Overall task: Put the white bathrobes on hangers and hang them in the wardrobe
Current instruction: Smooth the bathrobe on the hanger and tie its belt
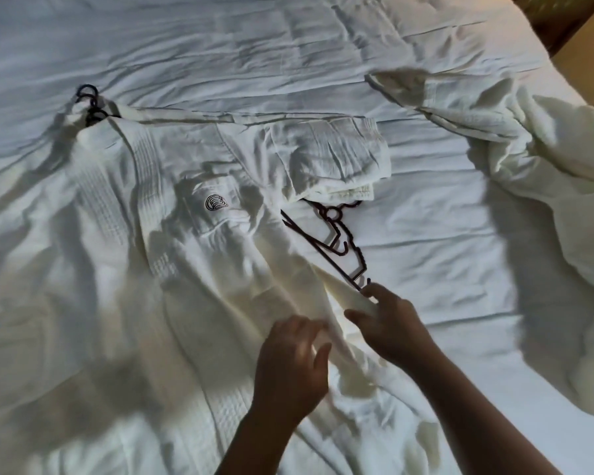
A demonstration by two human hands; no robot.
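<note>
Right fingers: loosely curved; the foremost tip touches the near end of the dark hangers. A fold of the spread bathrobe lies between them and the thumb, but we cannot tell whether they pinch it.
Right hand: back upward, over the front edge of the spread bathrobe, with its forearm entering at the lower right.
Left fingers: slightly spread and blurred. We see them lying on the cloth with the thumb held out towards the right hand, gripping nothing.
Left hand: just to the left of the right hand, resting on the lower part of the spread bathrobe.
Spread bathrobe: white waffle weave, laid out on the bed under both hands, with its collar at the upper left.
Pocket: a chest pocket with a dark round emblem; we cannot tell whether anything is in it.
Collar hooks: dark hanger hooks sticking out of the collar; we count at least two.
Sleeve: folded across the robe, its cuff covering the far end of the dark hangers.
Dark hangers: stacked on the sheet just to the right of the spread bathrobe, between the cuff and the right hand.
Second bathrobe: bunched at the bed's right side, well apart from both hands.
Bed: a rumpled white sheet bearing both robes and the hangers.
Wooden furniture: a brown surface beyond the bed's upper right corner.
</note>
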